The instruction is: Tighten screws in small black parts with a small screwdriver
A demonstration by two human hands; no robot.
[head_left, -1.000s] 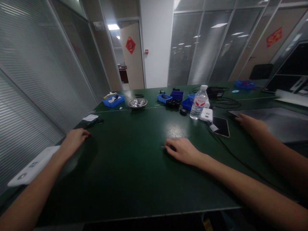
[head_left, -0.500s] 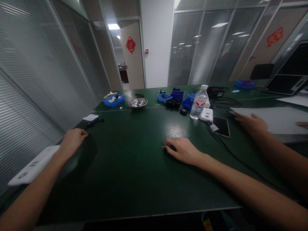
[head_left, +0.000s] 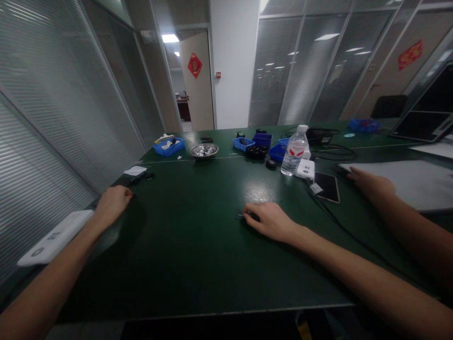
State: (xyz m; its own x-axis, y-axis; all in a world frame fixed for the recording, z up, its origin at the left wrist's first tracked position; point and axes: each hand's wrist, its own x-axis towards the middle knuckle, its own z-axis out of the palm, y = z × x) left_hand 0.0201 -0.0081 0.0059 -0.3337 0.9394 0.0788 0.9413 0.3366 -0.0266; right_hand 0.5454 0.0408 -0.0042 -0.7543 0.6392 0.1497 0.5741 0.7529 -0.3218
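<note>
- The right hand (head_left: 271,219) rests on the green tabletop (head_left: 191,255), fingers closed around a small dark tool (head_left: 254,216).
- A thin metal tip sticks out of that grip toward the left, just above or on the tabletop; which, I cannot tell.
- The left hand (head_left: 115,200) lies near the table's left edge, fingers curled in; whether it holds anything, I cannot tell.
- Just beyond the left hand are some dark items (head_left: 141,177) and a paper slip (head_left: 135,170).
- A flat white case (head_left: 56,240) lies beside the left forearm.
- Beyond the right hand, a clear water bottle (head_left: 295,153) stands upright next to a white device (head_left: 305,168), with a dark-screened phone (head_left: 327,188) lying near it.
- Farther back sit a metal bowl (head_left: 204,157) and, left of it, a blue bin (head_left: 171,151).
- At the right, another person's hand (head_left: 377,184) rests at the left side of a large white sheet (head_left: 417,182).
</note>
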